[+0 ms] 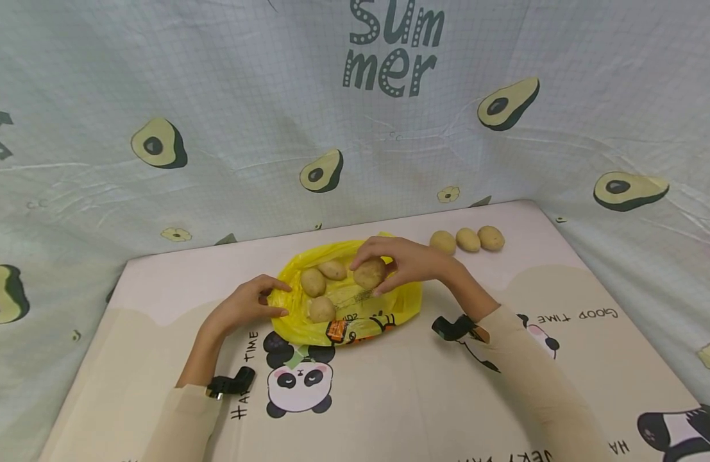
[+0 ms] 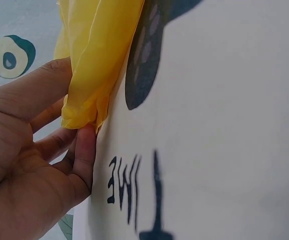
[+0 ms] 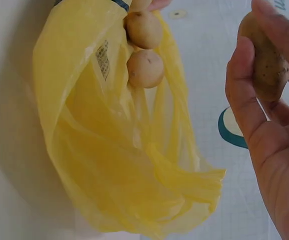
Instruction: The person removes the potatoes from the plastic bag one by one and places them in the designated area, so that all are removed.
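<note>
potato (image 1: 368, 276) in the curled grip of the right hand (image 1: 415, 256) over the yellow bag (image 1: 305, 332), left hand (image 1: 242, 306) pinching its edge

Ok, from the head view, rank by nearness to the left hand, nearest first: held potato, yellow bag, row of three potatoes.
1. Yellow bag: pinched by the left hand.
2. Held potato: rightward, in the right hand.
3. Row of three potatoes: farther right, behind.

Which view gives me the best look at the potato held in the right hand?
The right wrist view: the potato is largest there, its dark specks visible in the right hand. The head view shows it smaller, over the yellow bag; the left wrist view shows none of it.
</note>
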{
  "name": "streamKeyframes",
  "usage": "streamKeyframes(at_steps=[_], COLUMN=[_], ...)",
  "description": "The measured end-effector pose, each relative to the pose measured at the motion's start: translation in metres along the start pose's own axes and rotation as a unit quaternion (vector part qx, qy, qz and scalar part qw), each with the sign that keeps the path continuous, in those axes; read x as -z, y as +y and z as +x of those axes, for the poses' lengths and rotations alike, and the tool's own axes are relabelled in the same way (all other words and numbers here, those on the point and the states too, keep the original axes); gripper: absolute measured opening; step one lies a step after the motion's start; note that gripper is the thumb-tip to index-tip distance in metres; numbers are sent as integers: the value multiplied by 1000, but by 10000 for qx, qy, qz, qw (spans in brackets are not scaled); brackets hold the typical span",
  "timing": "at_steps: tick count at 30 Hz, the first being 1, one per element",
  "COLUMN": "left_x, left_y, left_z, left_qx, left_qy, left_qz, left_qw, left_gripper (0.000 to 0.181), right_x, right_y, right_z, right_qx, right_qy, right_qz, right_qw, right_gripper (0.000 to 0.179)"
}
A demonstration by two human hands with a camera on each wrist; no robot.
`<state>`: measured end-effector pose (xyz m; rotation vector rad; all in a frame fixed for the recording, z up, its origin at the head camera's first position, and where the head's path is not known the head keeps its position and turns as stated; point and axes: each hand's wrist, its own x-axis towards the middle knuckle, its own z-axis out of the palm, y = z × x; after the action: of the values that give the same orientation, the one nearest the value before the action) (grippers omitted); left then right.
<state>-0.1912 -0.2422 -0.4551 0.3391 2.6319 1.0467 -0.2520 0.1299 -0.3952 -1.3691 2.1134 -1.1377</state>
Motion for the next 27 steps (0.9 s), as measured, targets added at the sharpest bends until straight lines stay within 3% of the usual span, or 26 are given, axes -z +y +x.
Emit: streamKeyframes(at_steps=[11,27], left_x=[1,1], left_y=[1,0], left_z=[-2,1], left_qx=[15,-44], left_qy=[18,-68], left_qz=[39,-29], left_qw=[10000,10000], left_gripper=[44,45], right_x=[1,3], right_y=[4,1], right_z=[-18,-40], right_qx=[-144,-427], right_qy=[569,839], right_qz=[-372,-757], right_qw=[9976,9927], right_gripper=[48,48])
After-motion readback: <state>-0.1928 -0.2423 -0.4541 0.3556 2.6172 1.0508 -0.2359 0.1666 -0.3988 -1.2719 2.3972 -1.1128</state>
